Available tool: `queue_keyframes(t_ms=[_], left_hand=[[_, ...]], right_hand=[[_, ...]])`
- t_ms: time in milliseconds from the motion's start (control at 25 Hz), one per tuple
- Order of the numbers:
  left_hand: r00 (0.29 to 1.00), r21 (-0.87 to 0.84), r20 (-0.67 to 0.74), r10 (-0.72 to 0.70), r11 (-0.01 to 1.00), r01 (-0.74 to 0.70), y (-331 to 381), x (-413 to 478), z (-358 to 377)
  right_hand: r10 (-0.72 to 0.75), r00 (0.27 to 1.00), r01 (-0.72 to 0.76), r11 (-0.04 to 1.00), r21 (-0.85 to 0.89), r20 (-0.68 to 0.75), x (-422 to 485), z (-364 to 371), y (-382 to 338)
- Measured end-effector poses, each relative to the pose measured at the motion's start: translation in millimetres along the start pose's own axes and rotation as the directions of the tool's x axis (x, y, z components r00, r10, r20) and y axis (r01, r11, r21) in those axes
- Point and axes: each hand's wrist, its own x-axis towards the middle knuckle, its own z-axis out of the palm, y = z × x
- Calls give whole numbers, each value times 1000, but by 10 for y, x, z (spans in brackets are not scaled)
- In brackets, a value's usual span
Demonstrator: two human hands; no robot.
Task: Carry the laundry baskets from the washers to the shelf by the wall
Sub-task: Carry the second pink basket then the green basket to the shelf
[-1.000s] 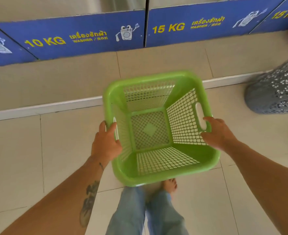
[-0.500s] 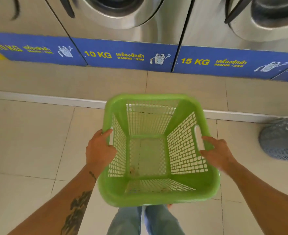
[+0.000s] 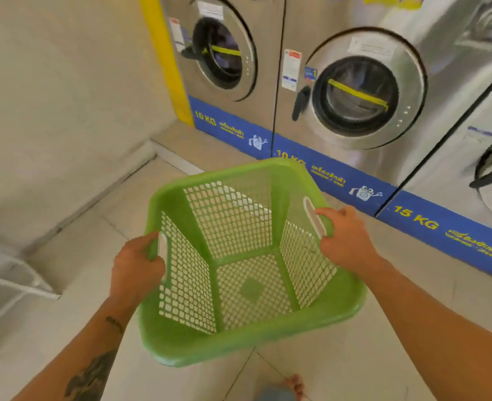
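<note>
An empty green plastic laundry basket (image 3: 239, 337) with mesh walls hangs in the air in front of me, above the tiled floor. My left hand (image 3: 136, 270) grips its left handle slot. My right hand (image 3: 344, 237) grips the right handle slot. The basket is turned a little, its far corner toward the washers. A white wire shelf (image 3: 10, 285) shows at the left edge, beside the wall.
A row of steel front-loading washers (image 3: 354, 94) with blue 10 KG and 15 KG bands stands on a raised tiled step along the right and back. A plain wall (image 3: 59, 96) fills the left. My bare foot (image 3: 295, 386) shows at the bottom.
The view has lifted and swung left: the washer doors, the wall and the wire shelf have come into sight. The grey basket at the right has left the frame. Both hands still hold the green basket.
</note>
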Motion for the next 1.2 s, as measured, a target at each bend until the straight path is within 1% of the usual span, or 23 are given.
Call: queue_keyframes(t_ms=[80,160,280,400,520,600,720,880,960,1080,1200], left_hand=[[996,4,-90,28,1000,-28,-333,-161,-469],[980,-17,-198,-4,1000,0,-754,-393,-992],[934,-98,-350,-72,994,40,-1455,-814,-1806],[858,-135,-489,-158,985,105,-2224,-1358,-2646],[763,-183,-582,-280,960,213,-2965,-1918,-3419],[705,-205,-625,-337,941,268,-3414,-2241,-3862],[616,-219,-692,-375,923,317,-4049,-2642,-4408],[490,-264,-752,-440,883,387,-4737,-2953,-4890],[438,-325,-748,-499,850,415,-5067,-3012,-5131],[359,-368,-754,-550,807,462,-5512,-2989,-5499],[239,-394,-778,-581,748,534,-5940,-2902,-5967]], right_hand=[[-71,997,71,997,9,30,-48,45,-559],[-160,986,161,987,-1,49,-228,189,-1203],[-295,955,296,954,-39,21,-625,541,-2126],[-425,904,427,903,-46,45,-1143,1071,-3064],[-544,834,548,836,-27,86,-1675,1630,-3992],[-605,783,613,790,-11,146,-2013,1963,-4580],[-694,689,706,708,23,210,-2443,2423,-5422],[-783,560,802,595,62,269,-2821,3003,-6389],[-811,497,829,548,106,309,-2947,3354,-6917],[-830,431,843,510,169,355,-3111,3840,-7626],[-843,358,860,465,211,401,-3277,4339,-8403]])
